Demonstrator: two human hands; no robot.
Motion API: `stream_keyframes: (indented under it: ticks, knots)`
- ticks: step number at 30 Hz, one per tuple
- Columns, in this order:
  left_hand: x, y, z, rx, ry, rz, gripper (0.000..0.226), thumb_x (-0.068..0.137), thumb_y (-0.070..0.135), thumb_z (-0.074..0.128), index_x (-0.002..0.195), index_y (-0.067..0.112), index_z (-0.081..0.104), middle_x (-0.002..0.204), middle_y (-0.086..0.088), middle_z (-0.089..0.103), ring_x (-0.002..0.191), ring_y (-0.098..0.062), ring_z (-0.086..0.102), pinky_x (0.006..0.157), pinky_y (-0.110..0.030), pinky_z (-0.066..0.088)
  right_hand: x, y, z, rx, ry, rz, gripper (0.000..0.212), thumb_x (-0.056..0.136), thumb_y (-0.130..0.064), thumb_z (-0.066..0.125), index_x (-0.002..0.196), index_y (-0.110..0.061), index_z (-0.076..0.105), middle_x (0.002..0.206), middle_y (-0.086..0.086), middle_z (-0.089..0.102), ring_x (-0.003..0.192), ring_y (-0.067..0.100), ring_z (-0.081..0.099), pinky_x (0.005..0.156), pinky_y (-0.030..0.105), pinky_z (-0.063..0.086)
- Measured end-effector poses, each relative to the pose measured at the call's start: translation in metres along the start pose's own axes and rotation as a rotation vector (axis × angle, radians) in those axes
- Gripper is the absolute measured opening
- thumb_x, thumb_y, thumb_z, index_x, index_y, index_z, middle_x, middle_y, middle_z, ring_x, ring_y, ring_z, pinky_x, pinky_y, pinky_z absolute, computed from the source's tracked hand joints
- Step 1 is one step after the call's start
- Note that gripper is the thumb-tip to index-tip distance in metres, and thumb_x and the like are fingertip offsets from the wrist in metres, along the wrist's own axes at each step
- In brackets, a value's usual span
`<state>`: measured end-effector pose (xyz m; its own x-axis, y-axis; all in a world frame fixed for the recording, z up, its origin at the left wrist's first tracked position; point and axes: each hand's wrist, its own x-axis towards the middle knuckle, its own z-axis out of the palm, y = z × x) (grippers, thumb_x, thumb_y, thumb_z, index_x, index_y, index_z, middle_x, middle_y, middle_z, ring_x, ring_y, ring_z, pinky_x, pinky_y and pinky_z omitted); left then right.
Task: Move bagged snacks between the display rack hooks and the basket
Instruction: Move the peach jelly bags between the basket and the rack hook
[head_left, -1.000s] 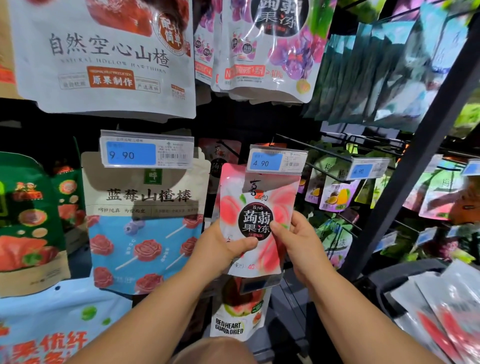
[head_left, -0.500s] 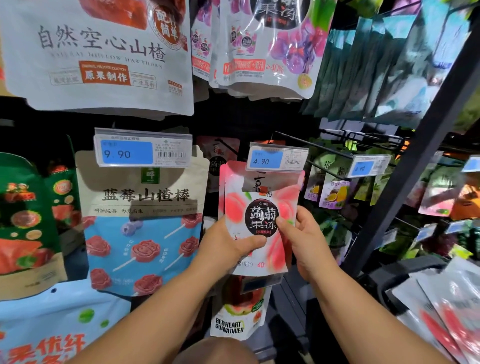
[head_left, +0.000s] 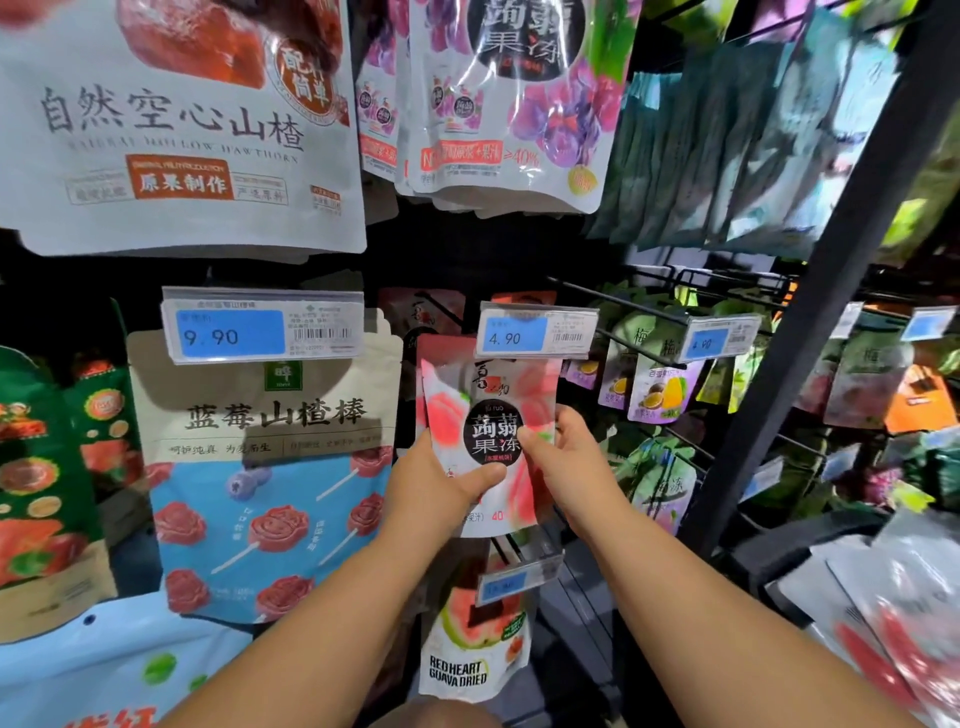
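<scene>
A pink peach jelly bag (head_left: 488, 415) is held upright against the rack, pinched at both side edges. It is gripped by the left hand (head_left: 436, 483), whose thumb is pressed flat across the front just under the round black label. The other fingers are curled behind the bag and hidden. It is also gripped by the right hand (head_left: 576, 462), with the thumb laid on the label's right edge and the remaining fingers wrapped behind. The bag's top is tucked behind a blue 4.90 price tag (head_left: 535, 330) just above the fingers; whether it is on the hook cannot be told. Another pink bag (head_left: 422, 374) is seen directly behind, above the left-hand fingers. A guava bag (head_left: 472, 644) is hung below the hands, and a large blue hawthorn bag (head_left: 260, 467) left of the left hand. Well right of the right hand, beyond a dark upright post (head_left: 810, 332), a basket (head_left: 810, 540) is seen with flat bags lying in it.
</scene>
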<state>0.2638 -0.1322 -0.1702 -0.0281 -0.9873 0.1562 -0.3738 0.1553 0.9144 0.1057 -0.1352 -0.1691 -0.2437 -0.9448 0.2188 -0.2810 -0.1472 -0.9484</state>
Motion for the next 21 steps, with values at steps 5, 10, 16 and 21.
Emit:
stream_keyframes:
  ticks: [5,10,16,21]
  knots:
    - [-0.004,-0.008,0.0,0.032,0.09,0.013,0.068,0.069,0.038,0.086,0.119,0.015,0.046,0.113,-0.008,0.062,0.103,-0.03,0.06,0.081,-0.038,0.049,-0.005,0.004,-0.003,-0.1,0.003,0.036,0.042,0.074,-0.053,0.068,0.104,-0.025,0.058,0.095,0.005,0.07,0.089,0.022,0.068,0.089,0.051,0.054]
    - [-0.022,-0.009,0.0,-0.024,0.167,0.141,0.086,0.077,0.017,0.081,0.145,0.01,0.029,0.143,-0.014,0.039,0.129,-0.028,0.044,0.102,-0.036,0.04,-0.013,0.008,-0.017,-0.105,0.032,0.035,0.012,0.093,-0.022,0.067,0.1,-0.021,0.057,0.07,-0.003,0.061,0.061,0.008,0.057,0.063,0.03,0.05]
    - [-0.041,0.007,-0.002,0.12,0.238,0.37,0.081,0.085,0.008,0.071,0.152,0.01,0.024,0.157,-0.012,0.019,0.142,-0.013,0.018,0.115,-0.026,0.016,-0.048,0.013,-0.061,-0.155,0.094,0.072,0.011,0.093,-0.024,0.066,0.094,-0.031,0.057,0.086,0.006,0.066,0.08,0.023,0.063,0.08,0.035,0.052]
    - [-0.046,0.022,0.026,0.224,0.025,0.466,0.046,0.086,0.011,0.07,0.129,0.011,0.052,0.126,-0.008,0.052,0.121,-0.025,0.042,0.102,-0.038,0.034,-0.088,0.021,-0.127,-0.25,0.215,0.065,0.007,0.09,-0.019,0.069,0.088,-0.023,0.064,0.07,-0.011,0.061,0.061,-0.003,0.055,0.068,0.016,0.049]
